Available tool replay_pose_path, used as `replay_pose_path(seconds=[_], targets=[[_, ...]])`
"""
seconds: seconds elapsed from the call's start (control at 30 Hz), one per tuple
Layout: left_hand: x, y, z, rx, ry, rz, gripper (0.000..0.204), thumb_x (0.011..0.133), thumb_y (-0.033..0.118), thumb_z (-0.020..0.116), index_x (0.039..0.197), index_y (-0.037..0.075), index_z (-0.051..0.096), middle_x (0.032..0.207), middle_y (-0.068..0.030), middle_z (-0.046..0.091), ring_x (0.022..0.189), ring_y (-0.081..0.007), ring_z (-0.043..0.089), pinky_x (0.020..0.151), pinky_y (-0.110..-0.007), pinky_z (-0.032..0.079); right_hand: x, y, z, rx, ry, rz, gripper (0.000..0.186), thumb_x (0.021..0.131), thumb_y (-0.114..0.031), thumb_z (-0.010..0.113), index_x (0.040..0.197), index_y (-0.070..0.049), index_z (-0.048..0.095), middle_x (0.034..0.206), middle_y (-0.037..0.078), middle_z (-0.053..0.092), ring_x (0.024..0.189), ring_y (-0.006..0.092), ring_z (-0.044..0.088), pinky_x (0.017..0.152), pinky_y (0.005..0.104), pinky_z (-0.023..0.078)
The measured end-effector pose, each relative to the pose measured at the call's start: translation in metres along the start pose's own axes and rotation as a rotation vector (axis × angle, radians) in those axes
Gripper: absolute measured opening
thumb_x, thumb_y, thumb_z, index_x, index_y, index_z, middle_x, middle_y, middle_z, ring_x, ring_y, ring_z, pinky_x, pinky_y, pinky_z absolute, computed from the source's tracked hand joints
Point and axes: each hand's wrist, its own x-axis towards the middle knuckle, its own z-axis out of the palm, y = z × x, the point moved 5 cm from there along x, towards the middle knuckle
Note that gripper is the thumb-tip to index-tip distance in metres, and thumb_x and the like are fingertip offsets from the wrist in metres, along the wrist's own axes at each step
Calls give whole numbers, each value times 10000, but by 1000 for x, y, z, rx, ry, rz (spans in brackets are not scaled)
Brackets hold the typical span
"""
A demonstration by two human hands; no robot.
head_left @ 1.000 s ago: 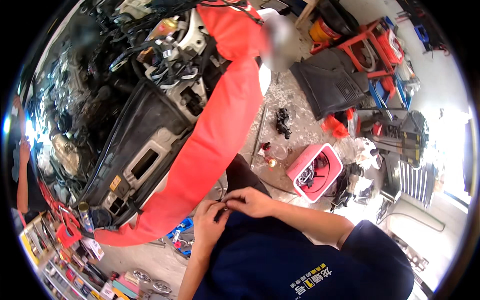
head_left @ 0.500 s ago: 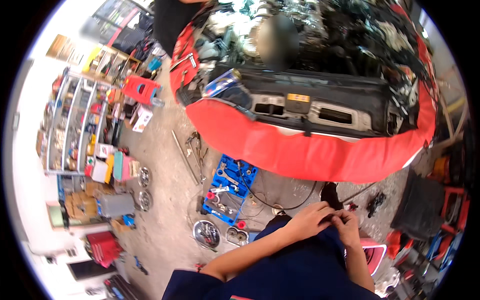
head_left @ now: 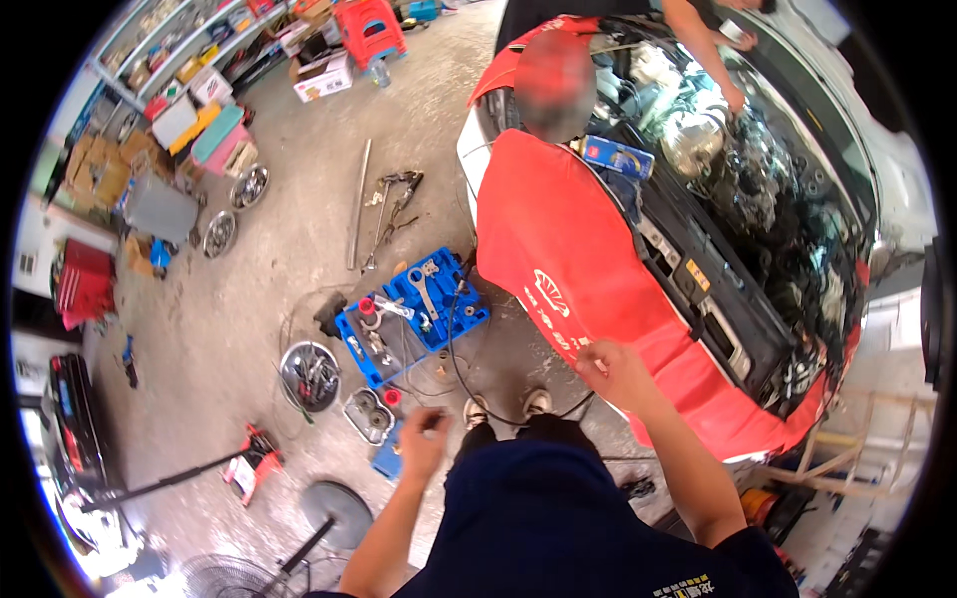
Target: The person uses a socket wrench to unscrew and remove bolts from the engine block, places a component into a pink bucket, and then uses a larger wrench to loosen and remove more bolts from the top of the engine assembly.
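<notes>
My left hand [head_left: 427, 439] is low over the floor, its fingers curled around something I cannot make out. My right hand [head_left: 610, 371], also curled around something too small to name, is over the lower edge of a red fender cover [head_left: 548, 249] on a car with its engine bay [head_left: 748, 179] exposed. A blue spray can [head_left: 618, 157] lies on the bay's edge. Beyond my hands on the floor are an open blue tool case [head_left: 439, 332] with tools, a steel bowl [head_left: 309, 374] of parts and a metal housing [head_left: 368, 416]. A black hose runs by my feet.
A co-worker's arm [head_left: 713, 65] reaches into the engine bay from the top. Upper left stand shelves [head_left: 174, 55], a red stool [head_left: 371, 30] and boxes. A metal bar [head_left: 359, 204] lies beyond the case. A floor jack [head_left: 254, 463], round stand [head_left: 337, 518] and fan [head_left: 224, 578] are lower left.
My hands have moved apart from their joined position, the right toward the red cover, the left lower left. The view has swung, bringing the floor jack and fan in.
</notes>
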Motion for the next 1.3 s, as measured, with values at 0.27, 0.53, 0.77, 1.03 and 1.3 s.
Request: replay_pose_path(seconds=[0.27, 0.53, 0.77, 1.03, 1.3], targets=[[-95, -108, -93, 18, 665, -483, 168, 884, 128, 680, 907, -33, 638, 760, -28, 634, 661, -86, 551, 613, -235, 447, 90, 115, -62, -536, 483, -182, 354, 826, -56, 625, 1177, -48, 576, 1232, 168, 548, 1155, 365, 510, 980, 449, 425], [-129, -146, -76, -3, 743, -554, 195, 842, 123, 706, 960, -25, 661, 777, -70, 661, 690, -122, 607, 650, -264, 492, 144, 138, -9, -736, 368, -317, 495, 884, -172, 584, 1346, -49, 457, 1410, 172, 426, 1287, 383, 412, 1070, 484, 342], [-74, -245, -62, 98, 666, -704, 204, 826, 159, 697, 951, -3, 688, 816, -101, 693, 724, -157, 646, 677, -289, 507, 146, 142, 17, -1010, 358, -319, 452, 971, -231, 478, 1357, -1, 431, 1388, 218, 445, 1298, 413, 402, 1083, 490, 333], [68, -494, -74, 311, 466, -872, 257, 766, 265, 716, 871, 37, 657, 821, -148, 684, 818, -350, 659, 712, -445, 509, 153, 151, 2, -1174, 188, -321, 488, 1022, -301, 379, 1384, 24, 416, 1404, 260, 421, 1305, 404, 402, 1098, 458, 310], [152, -757, -24, 374, 416, -1163, 241, 793, 274, 680, 1006, 163, 703, 1003, -128, 702, 943, -337, 666, 817, -454, 531, 194, 155, 13, -1252, 28, -448, 553, 993, -297, 397, 1430, 38, 341, 1457, 237, 371, 1342, 376, 370, 1114, 460, 291]])
